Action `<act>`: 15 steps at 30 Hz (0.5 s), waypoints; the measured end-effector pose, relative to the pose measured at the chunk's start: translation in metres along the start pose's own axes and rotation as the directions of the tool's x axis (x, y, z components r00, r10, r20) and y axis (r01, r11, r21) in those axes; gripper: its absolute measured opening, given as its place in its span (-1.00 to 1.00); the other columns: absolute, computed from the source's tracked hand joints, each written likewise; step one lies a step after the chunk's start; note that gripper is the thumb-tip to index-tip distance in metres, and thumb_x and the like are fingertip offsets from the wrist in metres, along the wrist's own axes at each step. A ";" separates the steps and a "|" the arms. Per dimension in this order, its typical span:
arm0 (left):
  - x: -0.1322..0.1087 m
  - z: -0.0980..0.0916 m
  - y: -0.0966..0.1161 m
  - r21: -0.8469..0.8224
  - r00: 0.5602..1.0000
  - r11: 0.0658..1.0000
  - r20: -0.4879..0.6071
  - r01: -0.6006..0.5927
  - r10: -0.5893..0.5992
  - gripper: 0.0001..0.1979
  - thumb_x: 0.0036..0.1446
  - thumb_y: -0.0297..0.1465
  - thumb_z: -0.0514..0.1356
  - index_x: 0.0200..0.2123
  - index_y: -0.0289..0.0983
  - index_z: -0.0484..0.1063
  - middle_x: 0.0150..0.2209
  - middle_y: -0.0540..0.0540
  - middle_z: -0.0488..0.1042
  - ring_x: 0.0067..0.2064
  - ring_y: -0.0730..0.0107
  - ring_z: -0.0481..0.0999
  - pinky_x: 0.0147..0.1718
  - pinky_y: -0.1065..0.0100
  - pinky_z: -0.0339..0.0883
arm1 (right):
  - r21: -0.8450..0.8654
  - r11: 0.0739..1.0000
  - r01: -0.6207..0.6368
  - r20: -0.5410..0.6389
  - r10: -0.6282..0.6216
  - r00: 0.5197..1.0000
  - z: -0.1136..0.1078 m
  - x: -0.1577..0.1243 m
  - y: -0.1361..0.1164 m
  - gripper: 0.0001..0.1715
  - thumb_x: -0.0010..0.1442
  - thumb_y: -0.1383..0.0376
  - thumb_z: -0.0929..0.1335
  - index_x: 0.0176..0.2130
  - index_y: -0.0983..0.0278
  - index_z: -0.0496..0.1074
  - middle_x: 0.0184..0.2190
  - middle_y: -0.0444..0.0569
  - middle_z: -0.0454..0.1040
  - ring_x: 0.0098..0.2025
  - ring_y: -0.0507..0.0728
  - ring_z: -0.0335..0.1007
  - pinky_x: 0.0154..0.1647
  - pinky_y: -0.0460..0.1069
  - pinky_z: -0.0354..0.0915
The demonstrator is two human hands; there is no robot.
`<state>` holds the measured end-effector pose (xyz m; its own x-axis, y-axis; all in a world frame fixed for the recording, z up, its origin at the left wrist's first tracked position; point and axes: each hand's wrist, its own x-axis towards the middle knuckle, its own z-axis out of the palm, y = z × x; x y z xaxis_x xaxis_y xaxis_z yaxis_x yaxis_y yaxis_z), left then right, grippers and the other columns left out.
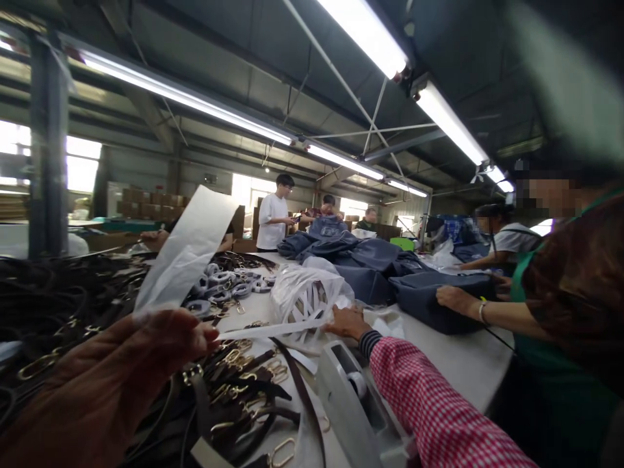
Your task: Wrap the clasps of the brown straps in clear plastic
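Note:
My left hand (pixel 121 370), large in the lower left, is closed in a pinch on a translucent white sheet (pixel 188 247) that stands up above the fingers. A thin white strip (pixel 273 331) runs from its fingertips across to my right hand (pixel 348 322), whose fingers are closed on the far end. Just behind my right hand lies a clear plastic bag (pixel 297 292) with more white strips inside. Dark straps with gold-coloured clasps (pixel 238 390) are heaped below and beside my left hand. Under my right forearm is a grey tape dispenser (pixel 346 403).
Grey-blue bags (pixel 370 260) are piled on the white table (pixel 468 364). Coiled grey straps (pixel 224 283) lie beyond the dark ones. A co-worker in a green apron (pixel 546 364) handles a bag close on my right. Several other people stand farther back.

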<state>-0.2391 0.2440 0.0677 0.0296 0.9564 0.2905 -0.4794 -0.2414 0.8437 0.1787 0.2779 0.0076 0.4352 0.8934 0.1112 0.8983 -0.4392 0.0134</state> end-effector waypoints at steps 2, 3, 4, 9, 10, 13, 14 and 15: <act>0.004 -0.003 -0.004 -0.019 1.000 1.000 0.027 0.010 -0.009 -0.61 -0.35 -0.13 0.62 -0.44 -0.12 0.64 -0.40 -0.01 0.68 -0.32 0.09 0.73 -0.24 0.27 0.71 | -0.055 0.998 -0.019 0.038 0.021 0.999 0.006 0.007 -0.004 -0.42 0.36 0.03 0.40 0.22 0.27 0.38 0.14 0.12 0.45 0.18 0.32 0.40 0.27 0.39 0.23; 0.005 -0.002 -0.006 -0.022 0.999 0.999 0.034 0.024 -0.023 -0.62 -0.36 -0.15 0.63 -0.45 -0.12 0.64 -0.40 0.00 0.69 -0.32 0.08 0.73 -0.24 0.25 0.72 | -0.072 0.997 -0.021 0.047 0.025 0.999 0.010 0.008 -0.005 -0.45 0.36 0.06 0.41 0.21 0.27 0.39 0.14 0.11 0.46 0.16 0.31 0.41 0.25 0.37 0.27; 0.005 -0.001 -0.006 -0.022 0.999 0.999 0.027 0.041 -0.040 -0.64 -0.36 -0.16 0.63 -0.46 -0.11 0.65 -0.40 0.01 0.69 -0.33 0.06 0.73 -0.24 0.24 0.72 | -0.083 0.996 -0.020 0.048 0.024 0.999 0.013 0.007 -0.004 -0.47 0.36 0.08 0.41 0.21 0.27 0.39 0.14 0.10 0.46 0.14 0.30 0.43 0.22 0.36 0.30; 0.009 0.001 -0.013 -0.003 0.994 0.995 -0.027 0.103 -0.103 -0.68 -0.28 -0.14 0.59 -0.46 -0.08 0.63 -0.39 0.03 0.68 -0.30 0.00 0.72 -0.28 0.18 0.72 | -0.060 0.998 -0.027 -0.046 0.024 0.999 0.020 -0.003 0.015 -0.51 0.39 0.14 0.40 0.21 0.28 0.38 0.12 0.09 0.47 0.11 0.27 0.46 0.17 0.29 0.38; 0.010 0.000 -0.015 0.013 0.994 0.994 -0.020 0.107 -0.107 -0.67 -0.29 -0.11 0.59 -0.46 -0.09 0.63 -0.37 0.01 0.69 -0.29 -0.03 0.72 -0.28 0.15 0.73 | -0.045 0.998 -0.047 -0.077 0.044 0.996 0.018 -0.004 0.022 -0.53 0.39 0.15 0.39 0.21 0.28 0.39 0.11 0.08 0.47 0.10 0.26 0.46 0.16 0.28 0.39; 0.013 -0.003 -0.024 0.060 0.993 0.992 0.029 0.109 -0.111 -0.64 -0.30 -0.05 0.58 -0.46 -0.09 0.64 -0.34 -0.02 0.69 -0.28 -0.02 0.71 -0.32 0.17 0.72 | 0.017 0.990 -0.142 -0.177 0.143 0.974 0.004 -0.003 0.043 -0.55 0.42 0.14 0.37 0.20 0.29 0.38 0.11 0.09 0.47 0.08 0.24 0.47 0.14 0.24 0.41; 0.012 -0.002 -0.026 0.073 0.992 0.992 0.057 0.105 -0.109 -0.63 -0.30 -0.02 0.57 -0.46 -0.08 0.65 -0.33 -0.02 0.69 -0.27 -0.01 0.71 -0.33 0.20 0.71 | 0.042 0.983 -0.177 -0.205 0.181 0.962 -0.002 -0.002 0.049 -0.55 0.42 0.14 0.36 0.20 0.29 0.38 0.10 0.09 0.47 0.07 0.23 0.47 0.13 0.24 0.41; 0.012 -0.001 -0.027 0.087 0.990 0.991 0.092 0.099 -0.107 -0.61 -0.30 0.02 0.56 -0.46 -0.09 0.66 -0.32 -0.03 0.69 -0.26 0.01 0.70 -0.34 0.23 0.71 | 0.067 0.975 -0.210 -0.229 0.220 0.948 -0.009 0.000 0.056 -0.56 0.43 0.13 0.35 0.19 0.29 0.39 0.09 0.08 0.48 0.06 0.23 0.48 0.12 0.23 0.41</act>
<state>-0.2265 0.2619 0.0473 0.1611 0.9576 0.2389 -0.3956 -0.1591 0.9045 0.2283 0.2526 0.0177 0.5963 0.7289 0.3363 0.7888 -0.6098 -0.0771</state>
